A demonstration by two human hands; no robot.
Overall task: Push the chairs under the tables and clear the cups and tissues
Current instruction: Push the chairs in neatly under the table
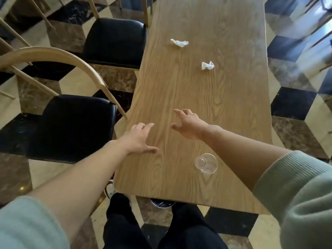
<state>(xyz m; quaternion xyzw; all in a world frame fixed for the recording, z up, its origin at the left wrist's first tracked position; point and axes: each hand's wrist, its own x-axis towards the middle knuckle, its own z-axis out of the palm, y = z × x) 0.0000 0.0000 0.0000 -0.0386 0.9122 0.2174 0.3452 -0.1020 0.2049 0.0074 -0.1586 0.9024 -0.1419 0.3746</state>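
A long wooden table [206, 97] runs away from me. A clear glass cup [206, 163] stands near its front end, under my right forearm. Two crumpled white tissues lie farther up: the nearer tissue [207, 65] and the farther tissue [179, 42]. My left hand [139, 139] hovers open over the table's left edge, fingers spread. My right hand [188, 124] is open above the table's middle, holding nothing. Two black-seated chairs stand pulled out on the left: the near chair [71, 126] with a curved wooden back, and the far chair [115, 40].
The floor has a black, brown and cream cube pattern. More chair legs show at the top left and at the right edge. My dark trousers and shoes are at the table's front end.
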